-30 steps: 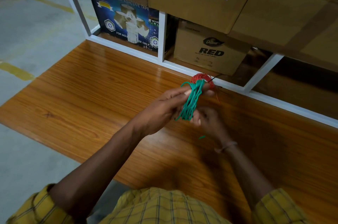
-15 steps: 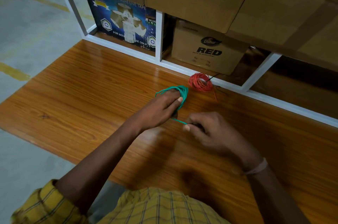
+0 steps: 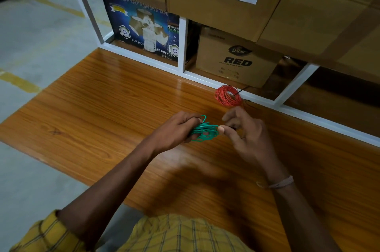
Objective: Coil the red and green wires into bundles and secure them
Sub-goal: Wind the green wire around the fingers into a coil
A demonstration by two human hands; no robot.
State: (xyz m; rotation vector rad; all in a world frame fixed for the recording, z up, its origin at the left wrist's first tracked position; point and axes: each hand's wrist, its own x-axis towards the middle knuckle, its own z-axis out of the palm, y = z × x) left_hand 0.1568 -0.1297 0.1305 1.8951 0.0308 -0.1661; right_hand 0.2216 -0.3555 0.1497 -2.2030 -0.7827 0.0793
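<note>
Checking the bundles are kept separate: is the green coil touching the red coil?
Apart. The head view shows bare wood between the green coil, held in both hands, and the red coil.

Green wire coil [image 3: 204,133]; red wire coil [image 3: 227,95]. Counter [image 3: 102,112]: orange-brown wood grain. Shelf frame [image 3: 182,46]: white. Shirt [image 3: 174,233]: yellow plaid. Boxes [image 3: 236,60]: brown cardboard.

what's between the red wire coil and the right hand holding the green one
Nothing: in the head view only bare wooden tabletop separates the red wire coil from the right hand, which pinches the green wire coil.
</note>
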